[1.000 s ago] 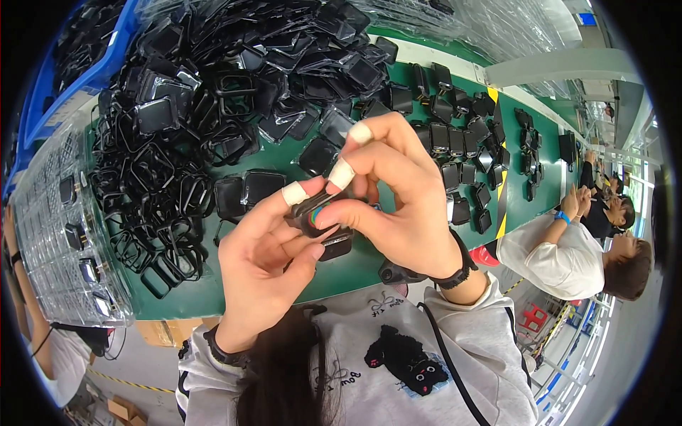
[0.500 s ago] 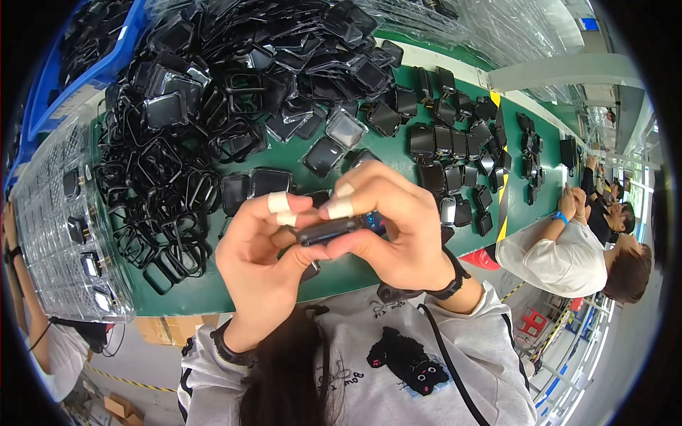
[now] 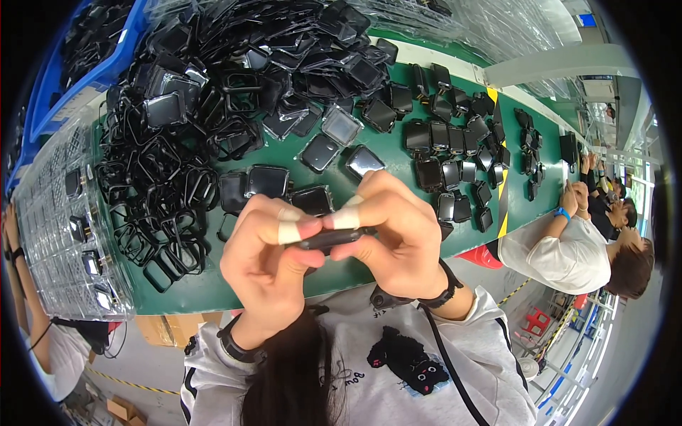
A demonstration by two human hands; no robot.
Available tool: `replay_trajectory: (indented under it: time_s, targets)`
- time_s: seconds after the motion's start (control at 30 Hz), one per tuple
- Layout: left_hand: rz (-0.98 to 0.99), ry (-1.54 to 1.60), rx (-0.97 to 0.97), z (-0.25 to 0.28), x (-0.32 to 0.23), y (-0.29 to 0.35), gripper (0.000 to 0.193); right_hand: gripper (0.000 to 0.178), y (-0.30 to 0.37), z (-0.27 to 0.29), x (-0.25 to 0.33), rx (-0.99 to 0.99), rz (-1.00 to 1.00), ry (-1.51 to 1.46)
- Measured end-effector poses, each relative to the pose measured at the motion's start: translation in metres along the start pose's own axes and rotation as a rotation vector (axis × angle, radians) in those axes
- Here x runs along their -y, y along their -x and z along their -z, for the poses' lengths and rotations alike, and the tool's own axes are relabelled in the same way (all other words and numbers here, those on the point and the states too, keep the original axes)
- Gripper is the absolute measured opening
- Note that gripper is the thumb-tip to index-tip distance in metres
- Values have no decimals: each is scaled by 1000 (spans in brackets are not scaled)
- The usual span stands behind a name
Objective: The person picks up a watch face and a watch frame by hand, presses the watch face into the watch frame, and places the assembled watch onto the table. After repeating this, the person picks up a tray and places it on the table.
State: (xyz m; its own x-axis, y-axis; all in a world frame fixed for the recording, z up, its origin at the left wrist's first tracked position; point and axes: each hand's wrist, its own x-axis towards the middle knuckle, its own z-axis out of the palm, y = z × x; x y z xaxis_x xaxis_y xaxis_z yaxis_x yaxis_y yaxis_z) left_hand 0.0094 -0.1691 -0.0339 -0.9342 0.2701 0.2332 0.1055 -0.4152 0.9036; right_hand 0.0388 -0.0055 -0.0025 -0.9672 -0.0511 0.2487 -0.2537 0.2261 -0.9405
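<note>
Both my hands pinch a slim black smartwatch body [image 3: 330, 240], held edge-on above the near part of the green table [image 3: 369, 273]. My left hand [image 3: 264, 259] grips its left end between thumb and fingertips. My right hand [image 3: 401, 238] presses the other end in the same way. White tape wraps fingers on both hands. The watch's face is turned out of sight. Just behind the hands lie flat black screen covers [image 3: 267, 182], and one more cover [image 3: 364, 162] rests beyond the right fingers.
Loose black watch frames [image 3: 160, 184] heap at the left, and film-wrapped covers [image 3: 312, 64] pile at the back. Assembled black watch bodies [image 3: 440, 138] stand in groups at the right. A clear plastic tray [image 3: 53, 234] and a blue bin [image 3: 92, 78] flank the left. A co-worker [image 3: 550, 252] sits at right.
The watch body has turned more edge-on, and a lit part at its right end no longer shows. My right fingers have lowered slightly, uncovering more of the cover behind them.
</note>
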Motion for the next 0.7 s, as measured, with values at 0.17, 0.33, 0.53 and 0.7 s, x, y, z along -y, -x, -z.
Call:
replay_trajectory:
  time_s: [0.17,0.33,0.53,0.7]
  targets:
    - [137,122,57,-13,-11,-5,31,35,10,-2,-10,-110,-50,-222]
    - [29,-319,-116,-26,-12,-1,35,37,13,4,-4,-36,-184,-324]
    - [-376,-670,87,-31,-2,-5,34,22,16,11,0,-54,96,196]
    - [-563,-741,162,-44,12,-5,33,18,29,21,-3,-120,103,195]
